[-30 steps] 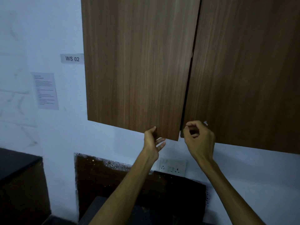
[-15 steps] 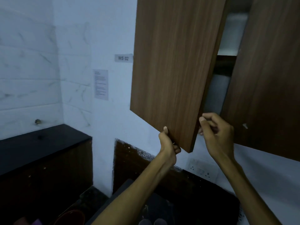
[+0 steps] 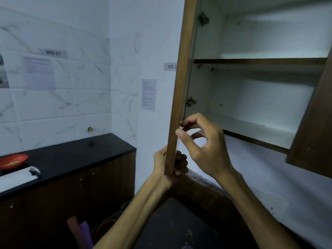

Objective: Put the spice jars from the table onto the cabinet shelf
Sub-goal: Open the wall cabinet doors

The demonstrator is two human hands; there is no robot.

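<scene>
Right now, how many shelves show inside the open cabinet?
2: an upper shelf and a bottom shelf behind the right hand. Both look bare; the right door hides their far ends.

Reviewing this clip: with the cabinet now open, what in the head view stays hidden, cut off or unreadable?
- Spice jars: none visible in the head view; the table is mostly below the bottom edge.
- Left hand: its grip on the left cabinet door is partly hidden by the door's edge.
- Right cabinet door: cut off by the right edge, hiding that end of the shelves.
- WS label: number covered by the left door.
- Wall notice: text too small and blurred.
</scene>
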